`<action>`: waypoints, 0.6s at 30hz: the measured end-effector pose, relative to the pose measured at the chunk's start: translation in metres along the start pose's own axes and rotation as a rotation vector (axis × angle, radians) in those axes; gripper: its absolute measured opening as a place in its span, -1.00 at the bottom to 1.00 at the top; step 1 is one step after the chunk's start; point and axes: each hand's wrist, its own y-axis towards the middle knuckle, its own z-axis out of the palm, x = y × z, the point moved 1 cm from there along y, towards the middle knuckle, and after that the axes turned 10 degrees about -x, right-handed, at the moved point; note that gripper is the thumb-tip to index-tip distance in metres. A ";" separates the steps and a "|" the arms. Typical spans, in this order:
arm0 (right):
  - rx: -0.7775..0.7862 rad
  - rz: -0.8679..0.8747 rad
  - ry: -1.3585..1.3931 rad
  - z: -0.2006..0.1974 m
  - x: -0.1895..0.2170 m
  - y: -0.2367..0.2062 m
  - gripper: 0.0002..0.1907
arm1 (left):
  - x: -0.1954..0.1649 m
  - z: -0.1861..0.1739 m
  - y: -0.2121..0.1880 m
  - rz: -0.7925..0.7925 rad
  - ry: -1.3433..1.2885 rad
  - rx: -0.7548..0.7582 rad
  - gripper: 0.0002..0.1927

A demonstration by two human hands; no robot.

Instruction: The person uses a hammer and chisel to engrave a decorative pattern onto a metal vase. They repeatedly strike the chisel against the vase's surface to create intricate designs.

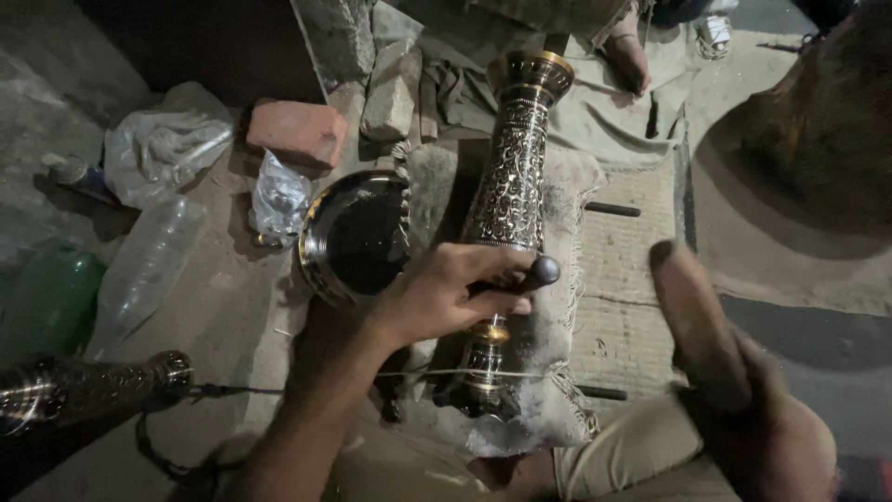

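the tall black-and-gold engraved metal vase (509,186) looks heavy, rigid and slick, best gripped at its narrow waist; left hand (446,293) clamps a dark-handled tool (531,275), right hand (715,363) hovers open, apart.

Both arms are showing bare from the wrist up as far as the frame reaches, with no sleeve, watch, bracelet or ring appearing on either. The left hand (446,293) is looking grimy, with dark smudges lying over the knuckles and fingers. The right hand (734,390) is sitting closer to the camera and is coming out blurred, so its details are not reading clearly, though it too is looking dirt-darkened. Below the arms, the person's legs are showing in light khaki or beige trousers, the cloth creasing at the knee and looking dusty in the dim light.
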 end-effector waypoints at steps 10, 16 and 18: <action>0.311 0.115 -0.010 0.057 -0.008 0.016 -0.21 | -0.024 0.007 0.014 -0.017 0.141 -0.001 -0.56; 0.034 0.315 0.882 0.040 -0.012 0.014 -0.38 | -0.028 0.011 0.014 -0.006 0.167 -0.030 -0.52; 0.042 0.321 0.653 0.032 -0.010 0.017 -0.57 | -0.028 0.014 0.015 -0.104 0.173 0.013 -0.50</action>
